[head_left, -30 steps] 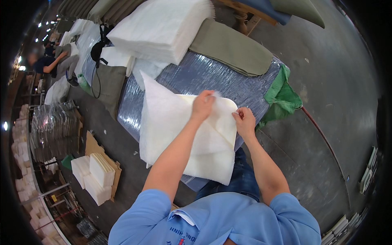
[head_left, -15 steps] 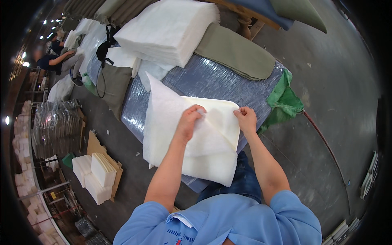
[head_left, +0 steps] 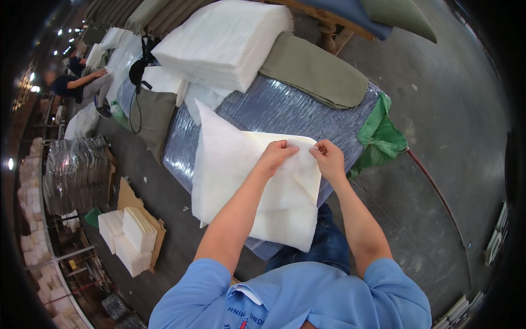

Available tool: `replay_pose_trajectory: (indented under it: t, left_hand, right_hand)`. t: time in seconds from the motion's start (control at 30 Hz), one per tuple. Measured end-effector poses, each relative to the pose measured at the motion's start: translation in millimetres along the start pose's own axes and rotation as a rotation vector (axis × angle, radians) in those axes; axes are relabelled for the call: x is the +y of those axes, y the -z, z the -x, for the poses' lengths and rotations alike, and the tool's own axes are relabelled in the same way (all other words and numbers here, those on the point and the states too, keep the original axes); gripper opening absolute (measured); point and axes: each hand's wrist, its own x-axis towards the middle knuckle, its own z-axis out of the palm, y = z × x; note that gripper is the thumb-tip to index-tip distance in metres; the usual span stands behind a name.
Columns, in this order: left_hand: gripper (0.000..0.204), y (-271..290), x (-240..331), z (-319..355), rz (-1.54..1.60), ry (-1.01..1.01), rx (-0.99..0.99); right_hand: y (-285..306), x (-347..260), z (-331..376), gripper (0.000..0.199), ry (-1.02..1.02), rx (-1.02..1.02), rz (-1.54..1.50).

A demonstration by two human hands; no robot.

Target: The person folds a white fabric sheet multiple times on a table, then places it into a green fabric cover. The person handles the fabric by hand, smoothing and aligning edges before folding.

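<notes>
A cream foam pad (head_left: pixel 268 136) with rounded corners lies in front of me, mostly covered by a sheet of white fluffy batting (head_left: pixel 230 170). My left hand (head_left: pixel 278 156) pinches the batting's upper layer near the pad's far right corner. Close beside it, my right hand (head_left: pixel 329 159) is closed at that same corner, fingertips pressed on the batting and the pad's edge. Only a small gap parts the two hands. One pointed flap of batting stands up at the far left, and the near edge hangs toward my lap.
Beneath the pad is a plastic-wrapped blue stack (head_left: pixel 246 109). On it lie a thick pile of white batting sheets (head_left: pixel 219 41) and olive fabric pieces (head_left: pixel 318 71). Green sheeting (head_left: pixel 375 129) hangs at its right corner. White foam blocks (head_left: pixel 131 241) sit on the floor left; people work far left.
My left hand has moved right with the batting, bringing the layer over the pad's far right corner beside my right hand. The right hand has barely shifted.
</notes>
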Motion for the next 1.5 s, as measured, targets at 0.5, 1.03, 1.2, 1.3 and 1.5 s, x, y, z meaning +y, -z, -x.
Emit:
replay_pose_trajectory:
  t: [0.5,1.03,1.2,1.3,1.5]
  left_hand:
    - [0.036,-34,1,28,-1.012,-0.363,0.556]
    - [0.08,-44,-12,21,-1.215,-0.126,0.276]
    - [0.086,-35,-10,22,-1.18,-0.044,0.259]
    - [0.091,-34,-12,16,-1.148,-0.102,0.201]
    - [0.103,-4,-18,27,-0.925,-0.208,0.193]
  right_hand:
    - [-5,7,-6,0.026,0.05,0.125,0.312]
    - [8,5,-42,0.031,-0.517,0.193,-0.851]
    - [20,-18,-34,0.028,-0.264,0.147,-0.764]
    - [-14,-10,-23,0.026,-0.399,-0.171,-0.811]
    - [-6,-26,-24,0.024,-0.405,0.027,-0.742]
